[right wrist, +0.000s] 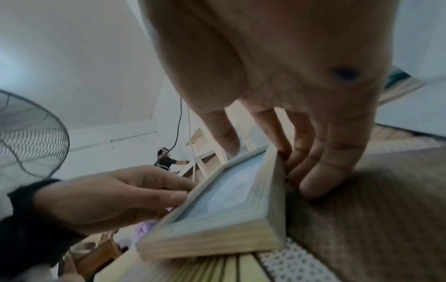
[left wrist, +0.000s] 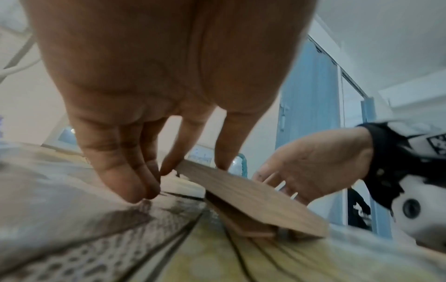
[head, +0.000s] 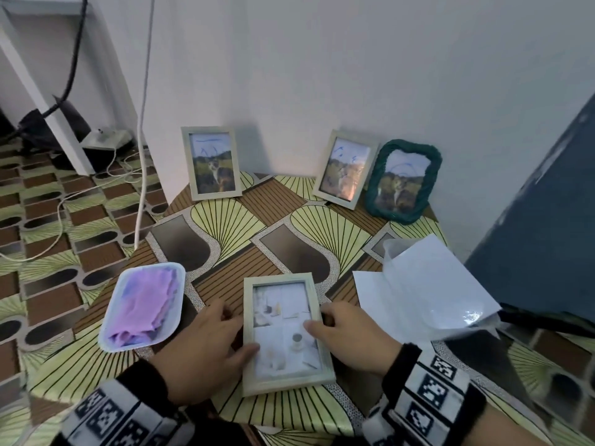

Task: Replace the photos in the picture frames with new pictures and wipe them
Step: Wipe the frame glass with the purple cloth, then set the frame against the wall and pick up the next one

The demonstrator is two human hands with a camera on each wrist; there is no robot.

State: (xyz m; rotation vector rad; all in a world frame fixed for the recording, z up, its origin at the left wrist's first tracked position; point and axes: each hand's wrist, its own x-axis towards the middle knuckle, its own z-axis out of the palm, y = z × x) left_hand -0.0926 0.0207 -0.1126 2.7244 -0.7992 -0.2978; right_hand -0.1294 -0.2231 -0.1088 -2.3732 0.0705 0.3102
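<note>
A pale wooden picture frame (head: 283, 333) with a light photo lies face up near the front of the patterned table (head: 244, 226). My left hand (head: 240, 328) holds its left side, thumb on the glass and fingers at the edge. My right hand (head: 317, 320) grips the right side the same way. In the left wrist view the frame (left wrist: 253, 196) sits tilted, its far end raised under my left hand (left wrist: 183, 167). The right wrist view has my right hand (right wrist: 260, 152) curled against the frame's (right wrist: 231, 215) side. A purple cloth (head: 145, 304) lies in a white tray (head: 106, 336).
Three more frames lean on the wall at the back: two pale ones (head: 212, 162) (head: 344, 169) and a green woven one (head: 402, 181). White sheets and a clear sleeve (head: 425, 284) lie at the right. A dark blue panel (head: 541, 236) stands close on the right. Cables (head: 141, 123) hang at the left.
</note>
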